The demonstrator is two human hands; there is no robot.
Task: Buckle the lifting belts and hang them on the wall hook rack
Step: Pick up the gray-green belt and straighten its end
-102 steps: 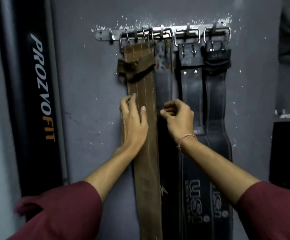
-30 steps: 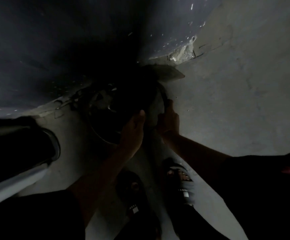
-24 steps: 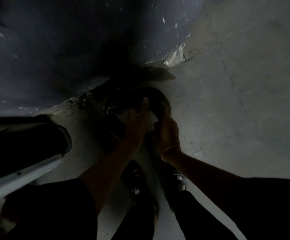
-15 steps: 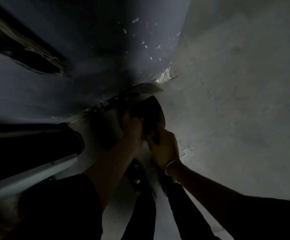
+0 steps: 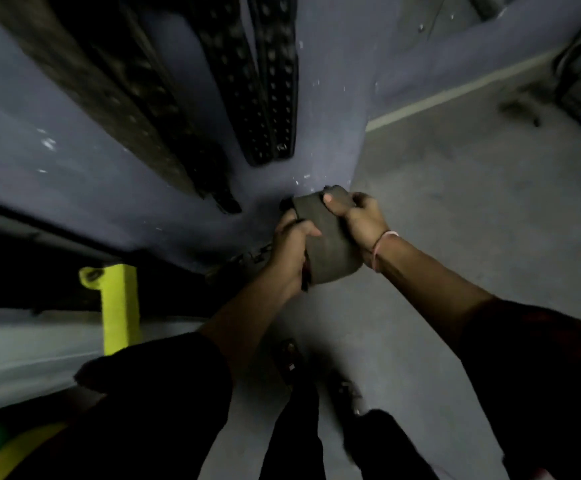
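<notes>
Gripping the folded olive-brown belt (image 5: pixel 323 244) with both hands: curling the left hand (image 5: pixel 292 251) round its left edge, pinching its far end with the right hand (image 5: pixel 361 216), thumb on top. Holding it low over the grey floor (image 5: pixel 489 202), near the foot of the wall (image 5: pixel 316 133), right of the dark belts (image 5: pixel 268 98) hanging there.

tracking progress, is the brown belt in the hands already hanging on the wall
No, the left hand and right hand grip the belt, below the hung belts.

left: hung belts (image 5: pixel 268 98), yellow post (image 5: pixel 119 306) | right: open floor (image 5: pixel 472 202)
</notes>
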